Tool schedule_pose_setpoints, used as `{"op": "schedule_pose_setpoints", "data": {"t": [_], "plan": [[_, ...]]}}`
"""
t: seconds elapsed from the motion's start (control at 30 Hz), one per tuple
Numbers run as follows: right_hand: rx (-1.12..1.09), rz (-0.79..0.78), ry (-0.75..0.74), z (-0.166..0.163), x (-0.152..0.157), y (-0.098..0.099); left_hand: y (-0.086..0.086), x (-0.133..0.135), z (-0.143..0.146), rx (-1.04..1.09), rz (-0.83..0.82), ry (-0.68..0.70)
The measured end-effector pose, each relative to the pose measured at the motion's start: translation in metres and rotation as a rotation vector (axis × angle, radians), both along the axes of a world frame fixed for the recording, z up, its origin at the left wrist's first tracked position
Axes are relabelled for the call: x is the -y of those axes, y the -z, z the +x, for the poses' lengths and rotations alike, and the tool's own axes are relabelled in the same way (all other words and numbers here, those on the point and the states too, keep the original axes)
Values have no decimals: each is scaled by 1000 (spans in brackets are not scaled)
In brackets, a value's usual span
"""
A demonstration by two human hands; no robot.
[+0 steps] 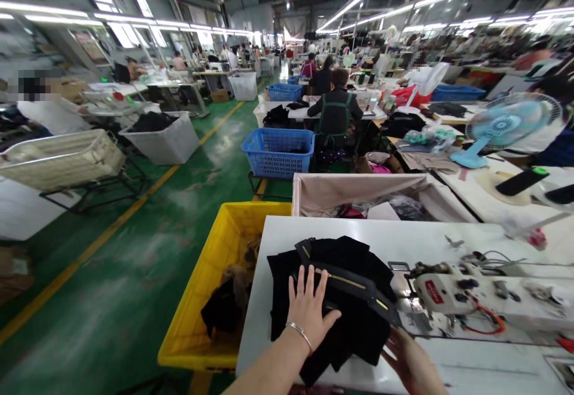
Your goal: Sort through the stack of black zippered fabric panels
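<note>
A stack of black cut fabric pieces (354, 341) lies fanned out on the white sewing table. Across its top curves a dark strip with a gold zipper (345, 279) and more gold-coloured metal near its ends. My left hand (309, 305), with a silver bangle at the wrist, rests flat on the stack with fingers spread, touching the strip's near edge. At the lower right of the stack, my right hand (410, 359) has its fingers at the strip's right end, gripping it; the fingertips are partly hidden and slightly blurred.
Right of the stack stands a sewing machine (448, 293). A yellow bin (192, 299) with dark and brown cloth adjoins the table's left edge. Beyond are a fabric-lined bin (359, 183), a blue basket (278, 153), a blue fan (497, 123) and a seated co-worker (336, 111).
</note>
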State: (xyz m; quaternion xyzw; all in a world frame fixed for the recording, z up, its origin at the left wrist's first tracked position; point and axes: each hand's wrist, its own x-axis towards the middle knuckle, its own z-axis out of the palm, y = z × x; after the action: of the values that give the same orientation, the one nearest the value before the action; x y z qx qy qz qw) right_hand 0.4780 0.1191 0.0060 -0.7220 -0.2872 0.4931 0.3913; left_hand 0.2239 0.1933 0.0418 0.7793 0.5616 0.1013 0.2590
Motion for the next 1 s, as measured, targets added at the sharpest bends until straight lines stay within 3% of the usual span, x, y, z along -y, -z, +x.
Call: {"op": "schedule_pose_setpoints", "data": {"t": [0.1, 0.13, 0.2, 0.27, 0.37, 0.47, 0.53, 0.6, 0.7, 0.77, 0.87, 0.93, 1.0], "plan": [[227, 84, 264, 15, 9, -30, 2, 8, 7, -18, 4, -33], [313, 173, 230, 9, 5, -46, 2, 11, 9, -16, 0, -47], [443, 384, -47, -20, -15, -77, 1, 15, 12, 12, -16, -67], [600, 594, -415, -62, -42, -91, -3, 17, 8, 84, -32, -63], [935, 709, -785, -118, -75, -65, -8, 22, -27, 254, -63, 39], [1133, 667, -840, -140, -86, -22, 6, 42, -101, 411, -118, 138], [1192, 632, -759, -153, -91, -12, 31, 70, -166, 431, -171, 42], [1163, 672, -746, -186, -102, -20, 63, 103, -235, 371, -262, -228], [1009, 785, -874, -283, -140, -38, 116, 144, -331, 266, -428, -713], [940, 841, -984, -358, -181, -25, 152, 153, -383, 224, -484, -869], [955, 804, -1261, -429, -254, 42, 207, 138, -440, 180, -530, -954], [945, 754, -1480, -437, -300, 100, 248, 112, -467, 152, -559, -980], [930, 749, -1599, -425, -335, 153, 293, 80, -484, 128, -588, -987]]}}
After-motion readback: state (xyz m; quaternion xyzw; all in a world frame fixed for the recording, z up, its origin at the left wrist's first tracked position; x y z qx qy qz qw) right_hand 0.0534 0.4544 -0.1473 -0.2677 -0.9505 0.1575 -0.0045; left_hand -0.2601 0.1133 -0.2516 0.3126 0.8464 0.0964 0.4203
